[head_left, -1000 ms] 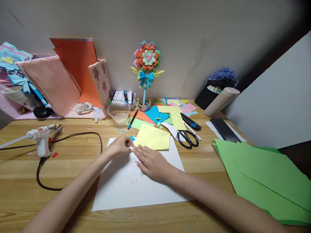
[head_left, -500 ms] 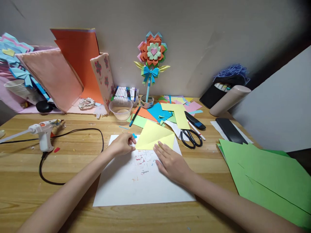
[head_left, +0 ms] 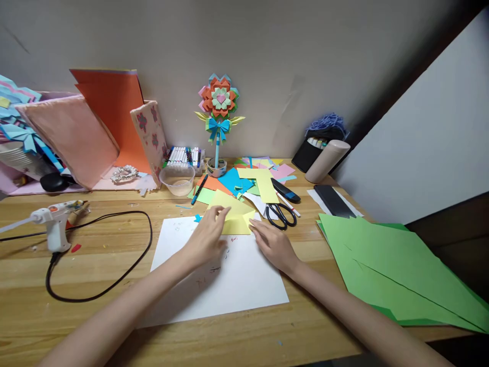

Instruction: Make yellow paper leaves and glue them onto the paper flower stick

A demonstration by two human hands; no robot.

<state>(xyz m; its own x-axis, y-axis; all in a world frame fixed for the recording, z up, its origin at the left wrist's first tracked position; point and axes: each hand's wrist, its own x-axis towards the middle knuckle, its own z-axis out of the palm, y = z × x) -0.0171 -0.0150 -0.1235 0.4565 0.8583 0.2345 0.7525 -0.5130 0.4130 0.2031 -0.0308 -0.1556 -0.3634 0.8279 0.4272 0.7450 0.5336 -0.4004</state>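
A sheet of yellow paper (head_left: 235, 227) lies across the far edge of a white sheet (head_left: 229, 290), with a small flap turned up at its right corner. My left hand (head_left: 208, 235) is over the left part of the yellow paper, fingers apart and holding nothing; it hides that side. At the right corner, the fingertips of my right hand (head_left: 273, 245) are closed on the flap. A small blue paper scrap (head_left: 197, 218) is beside my left hand. Black-handled scissors (head_left: 281, 218) lie just beyond my right hand.
Coloured paper scraps (head_left: 229, 179) and a cutter (head_left: 286, 190) lie behind. A paper flower (head_left: 220, 99) stands by the wall. To the left are a glue gun (head_left: 56, 224) and its looping cord (head_left: 148, 239); green sheets (head_left: 382, 265) and a phone (head_left: 334, 200) are right.
My left hand has moved from the left corner over the yellow paper and opened. My right hand has gone from pressing flat to gripping the corner, now folded. The view has shifted.
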